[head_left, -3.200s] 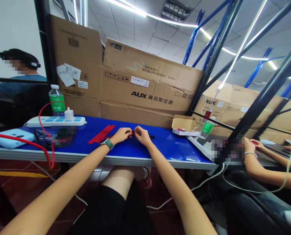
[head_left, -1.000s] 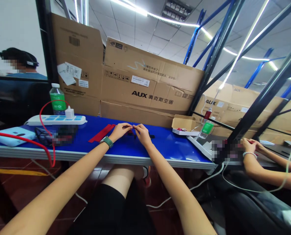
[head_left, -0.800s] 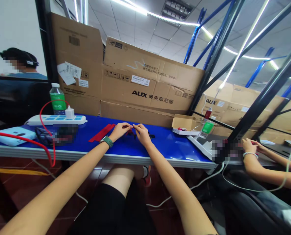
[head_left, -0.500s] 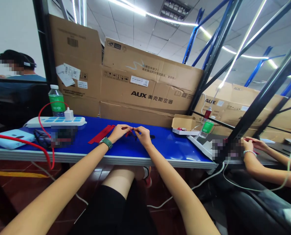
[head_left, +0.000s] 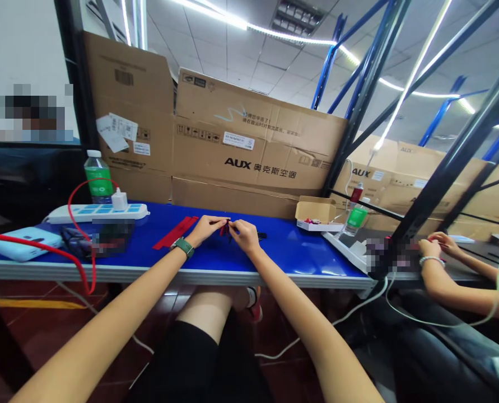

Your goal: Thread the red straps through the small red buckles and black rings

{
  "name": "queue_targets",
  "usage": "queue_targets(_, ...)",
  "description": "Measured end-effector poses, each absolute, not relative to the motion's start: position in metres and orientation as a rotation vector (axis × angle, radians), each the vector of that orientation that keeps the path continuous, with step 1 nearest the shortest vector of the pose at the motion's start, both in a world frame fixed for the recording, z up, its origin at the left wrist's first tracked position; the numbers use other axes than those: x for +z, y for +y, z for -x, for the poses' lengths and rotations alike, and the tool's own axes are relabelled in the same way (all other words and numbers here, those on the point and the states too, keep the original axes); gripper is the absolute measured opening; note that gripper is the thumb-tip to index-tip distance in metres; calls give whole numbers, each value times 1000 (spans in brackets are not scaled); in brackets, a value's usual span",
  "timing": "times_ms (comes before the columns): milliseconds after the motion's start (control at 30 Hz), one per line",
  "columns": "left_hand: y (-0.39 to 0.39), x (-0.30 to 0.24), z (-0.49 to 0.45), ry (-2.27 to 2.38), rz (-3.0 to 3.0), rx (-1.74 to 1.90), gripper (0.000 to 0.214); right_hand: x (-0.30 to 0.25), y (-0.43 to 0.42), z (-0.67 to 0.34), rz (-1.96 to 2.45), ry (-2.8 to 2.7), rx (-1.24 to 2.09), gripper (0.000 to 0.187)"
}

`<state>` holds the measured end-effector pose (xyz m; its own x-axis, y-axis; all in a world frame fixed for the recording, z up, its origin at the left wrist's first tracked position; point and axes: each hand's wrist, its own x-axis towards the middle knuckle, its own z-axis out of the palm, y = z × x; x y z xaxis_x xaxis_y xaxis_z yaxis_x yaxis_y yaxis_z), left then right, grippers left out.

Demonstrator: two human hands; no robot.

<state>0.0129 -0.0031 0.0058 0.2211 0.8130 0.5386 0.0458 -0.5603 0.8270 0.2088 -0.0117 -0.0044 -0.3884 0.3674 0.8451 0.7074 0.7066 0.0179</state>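
Observation:
My left hand (head_left: 207,228) and my right hand (head_left: 243,235) meet above the blue table (head_left: 293,252), their fingertips pinching a small red piece (head_left: 224,228) of unclear shape. Its details are hidden by my fingers. A little to the right of my right hand lies a small dark object (head_left: 261,236). Left of my left hand, flat red strips (head_left: 175,232) rest on the tabletop, apart from my hand. A green band watch (head_left: 183,247) sits on my left wrist.
A power strip (head_left: 96,211), water bottle (head_left: 98,175), red cable (head_left: 77,204) and pale blue device (head_left: 22,238) occupy the table's left end. A small open carton (head_left: 315,212) stands right. Cardboard boxes rise behind. A co-worker's hand (head_left: 432,244) works beyond a black rack upright (head_left: 425,190).
My hands have drawn slightly closer around the red piece, and the view has shifted a little. The co-worker's hands have shifted at the right.

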Motion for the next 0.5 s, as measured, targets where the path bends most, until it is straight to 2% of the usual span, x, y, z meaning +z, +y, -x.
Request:
queue_targets(167,0,3,-12,785,-1830,1367,57,-6,-9,-209,818,-2032,-434,27)
queue_targets(333,6,-4,-12,779,-1961,1330,47,-4,-10,-209,844,-2073,-362,20)
queue_targets(500,13,-12,-10,916,-1976,1349,46,-1,-14,-206,864,-2156,-297,18)
